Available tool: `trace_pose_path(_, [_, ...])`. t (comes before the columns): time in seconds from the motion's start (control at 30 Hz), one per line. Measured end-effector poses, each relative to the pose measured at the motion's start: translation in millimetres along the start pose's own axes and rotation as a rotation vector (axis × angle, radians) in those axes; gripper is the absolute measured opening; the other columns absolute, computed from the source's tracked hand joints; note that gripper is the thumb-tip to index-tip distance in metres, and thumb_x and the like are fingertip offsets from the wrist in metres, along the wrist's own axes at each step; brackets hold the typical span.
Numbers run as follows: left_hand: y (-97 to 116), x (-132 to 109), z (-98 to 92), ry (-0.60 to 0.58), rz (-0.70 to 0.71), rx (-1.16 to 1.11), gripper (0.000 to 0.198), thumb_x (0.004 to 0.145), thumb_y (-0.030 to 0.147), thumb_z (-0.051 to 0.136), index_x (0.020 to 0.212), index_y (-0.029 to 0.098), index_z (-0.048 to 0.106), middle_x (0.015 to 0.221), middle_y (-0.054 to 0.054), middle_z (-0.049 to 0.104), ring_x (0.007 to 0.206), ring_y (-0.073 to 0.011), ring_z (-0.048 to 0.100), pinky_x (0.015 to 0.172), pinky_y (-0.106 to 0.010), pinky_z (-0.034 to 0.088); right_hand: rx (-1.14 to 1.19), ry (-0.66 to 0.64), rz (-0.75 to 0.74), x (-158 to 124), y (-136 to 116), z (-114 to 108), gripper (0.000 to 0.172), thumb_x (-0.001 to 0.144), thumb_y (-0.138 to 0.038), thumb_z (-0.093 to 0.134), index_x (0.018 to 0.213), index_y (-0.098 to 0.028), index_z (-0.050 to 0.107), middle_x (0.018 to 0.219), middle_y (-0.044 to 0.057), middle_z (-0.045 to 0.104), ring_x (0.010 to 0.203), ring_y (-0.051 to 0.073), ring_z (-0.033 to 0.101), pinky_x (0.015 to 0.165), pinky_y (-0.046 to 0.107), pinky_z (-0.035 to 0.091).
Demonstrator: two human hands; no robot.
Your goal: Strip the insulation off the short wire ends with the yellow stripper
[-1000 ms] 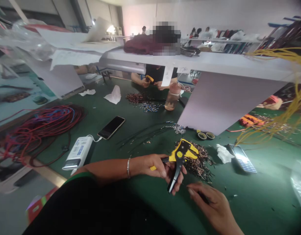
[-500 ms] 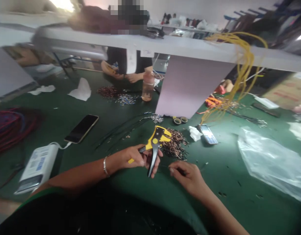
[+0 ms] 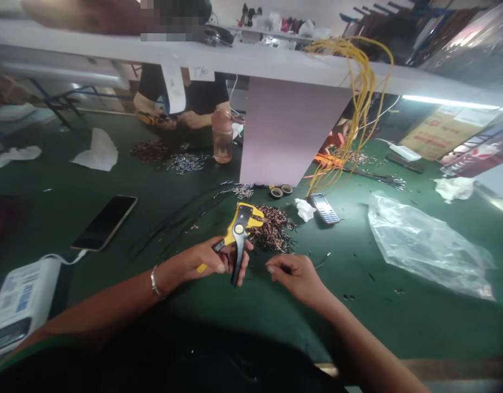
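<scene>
My left hand [image 3: 208,260] is closed round the handles of a yellow and black wire stripper [image 3: 239,229], whose jaws point up and away from me. My right hand [image 3: 294,275] rests on the green mat [image 3: 276,322] just right of the tool, fingers pinched together on something thin that I cannot make out. A pile of short brownish wire pieces [image 3: 271,233] lies right behind the tool. A silver bracelet [image 3: 154,282] sits on my left wrist.
A black phone [image 3: 105,222] and a white power bank [image 3: 20,297] lie at left. A small keypad phone [image 3: 324,208], tape rolls [image 3: 281,190] and a clear plastic bag [image 3: 423,245] are at right. Yellow wires [image 3: 358,98] hang from the shelf. Another person works opposite behind a bottle [image 3: 222,135].
The view has swung right and down, so the red cable coil left the picture. My hands keep their pose; the right hand has drawn closer to the stripper.
</scene>
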State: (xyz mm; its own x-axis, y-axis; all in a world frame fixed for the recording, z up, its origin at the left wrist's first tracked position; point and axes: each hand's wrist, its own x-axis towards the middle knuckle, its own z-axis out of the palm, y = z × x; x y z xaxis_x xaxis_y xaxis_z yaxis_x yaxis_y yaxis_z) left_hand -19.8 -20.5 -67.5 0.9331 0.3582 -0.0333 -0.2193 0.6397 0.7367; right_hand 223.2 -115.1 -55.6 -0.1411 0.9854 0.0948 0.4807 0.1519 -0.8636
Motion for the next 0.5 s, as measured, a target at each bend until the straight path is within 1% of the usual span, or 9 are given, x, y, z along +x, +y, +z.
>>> trace_pose_path(0.17, [-3, 0, -5.6, 0.017, 0.038, 0.043, 0.068, 0.063, 0.007, 0.064, 0.130, 0.018, 0.058, 0.104, -0.009, 0.068, 0.090, -0.0253, 0.067, 0.082, -0.042, 0.055, 0.056, 0.185, 0.084, 3, 5, -5, 0.020, 0.081, -0.033, 0.062, 0.069, -0.020, 0.073, 0.055, 0.000, 0.069, 0.051, 0.014, 0.059, 0.050, 0.025, 0.046])
trace_pose_path(0.3, [-6, 0, -5.2, 0.022, 0.018, 0.027, 0.075, 0.063, 0.008, 0.065, 0.136, 0.019, 0.053, 0.102, -0.008, 0.067, 0.093, -0.0268, 0.067, 0.086, -0.047, 0.053, 0.097, 0.369, 0.141, 4, 5, -11, 0.017, 0.077, -0.034, 0.066, 0.069, -0.021, 0.074, 0.054, -0.001, 0.069, 0.047, 0.014, 0.056, 0.047, 0.026, 0.044])
trace_pose_path(0.4, [-6, 0, -5.0, -0.024, -0.040, -0.024, 0.085, 0.060, 0.009, 0.067, 0.141, 0.022, 0.048, 0.102, -0.006, 0.065, 0.090, -0.0300, 0.069, 0.086, -0.052, 0.052, 0.107, 0.489, 0.147, 2, 4, -14, 0.017, 0.076, -0.034, 0.068, 0.069, -0.021, 0.075, 0.055, 0.000, 0.069, 0.049, 0.013, 0.056, 0.047, 0.026, 0.044])
trace_pose_path(0.5, [-6, 1, -5.0, -0.080, -0.099, -0.052, 0.087, 0.056, 0.008, 0.067, 0.141, 0.022, 0.049, 0.101, -0.005, 0.065, 0.085, -0.0297, 0.070, 0.085, -0.052, 0.052, 0.103, 0.578, 0.145, -1, 4, -15, 0.015, 0.077, -0.033, 0.069, 0.071, -0.022, 0.076, 0.057, 0.000, 0.070, 0.050, 0.013, 0.056, 0.048, 0.027, 0.045])
